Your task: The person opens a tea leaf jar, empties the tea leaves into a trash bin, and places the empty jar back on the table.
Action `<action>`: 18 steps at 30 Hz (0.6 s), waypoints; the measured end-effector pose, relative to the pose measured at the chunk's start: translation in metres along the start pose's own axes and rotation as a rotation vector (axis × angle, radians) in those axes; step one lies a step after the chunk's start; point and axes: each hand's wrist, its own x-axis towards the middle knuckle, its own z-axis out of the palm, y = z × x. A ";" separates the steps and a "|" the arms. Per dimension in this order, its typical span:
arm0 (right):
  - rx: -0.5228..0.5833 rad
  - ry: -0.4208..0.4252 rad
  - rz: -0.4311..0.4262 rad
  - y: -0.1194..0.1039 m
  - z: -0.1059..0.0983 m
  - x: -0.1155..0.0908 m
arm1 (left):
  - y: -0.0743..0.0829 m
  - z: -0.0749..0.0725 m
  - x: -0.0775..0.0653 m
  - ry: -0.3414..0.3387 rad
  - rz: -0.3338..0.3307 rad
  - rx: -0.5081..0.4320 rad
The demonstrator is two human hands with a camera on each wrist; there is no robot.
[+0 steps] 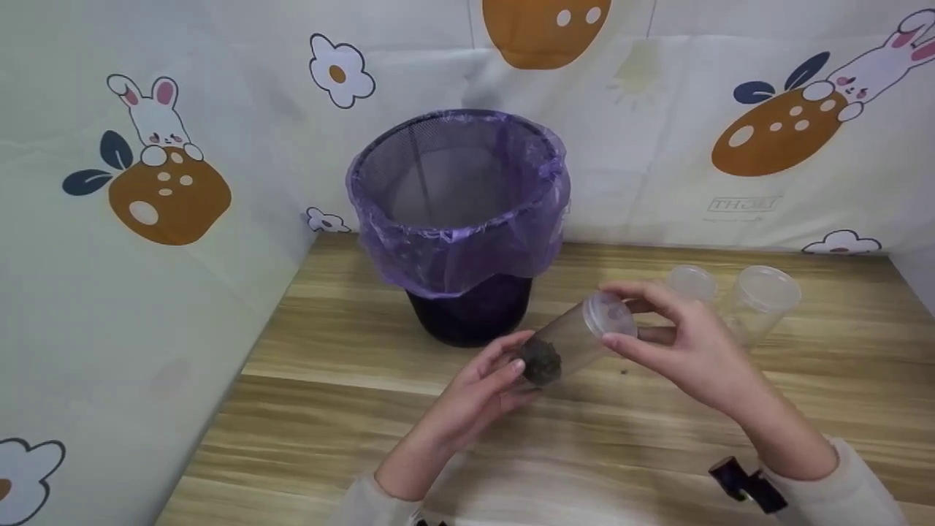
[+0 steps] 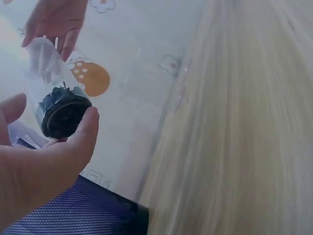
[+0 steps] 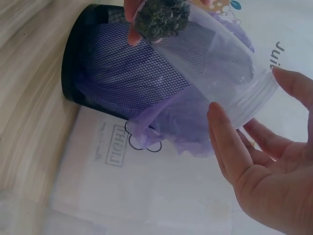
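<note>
A clear plastic jar [image 1: 573, 343] is held tilted above the table between both hands. Dark, crumbly dried leaves [image 3: 162, 19] sit at its bottom end. My left hand [image 1: 486, 391] grips that lower end, thumb on the near side. At the upper end, my right hand [image 1: 683, 340] holds the translucent lid [image 1: 610, 314] between thumb and fingers. The lid appears to be on the jar; whether it is loose I cannot tell. In the left wrist view the jar's dark round base [image 2: 66, 117] faces the camera.
A black mesh bin [image 1: 467, 310] lined with a purple bag [image 1: 460, 256] stands behind the jar, against the patterned backdrop. Another clear jar [image 1: 763, 307] and a smaller lidded container [image 1: 690, 281] stand at the right, partly behind the right hand. A dark crumb [image 1: 624, 372] lies on the wooden table [image 1: 329, 424].
</note>
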 end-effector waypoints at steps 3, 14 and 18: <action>0.070 -0.037 -0.020 0.003 -0.002 -0.001 | 0.001 0.000 -0.001 0.002 -0.021 -0.091; -0.142 -0.101 -0.186 0.019 -0.002 -0.006 | 0.006 0.000 -0.002 0.118 0.032 -0.077; -0.095 -0.069 -0.183 0.022 0.001 -0.009 | 0.004 0.003 -0.003 0.161 0.073 -0.038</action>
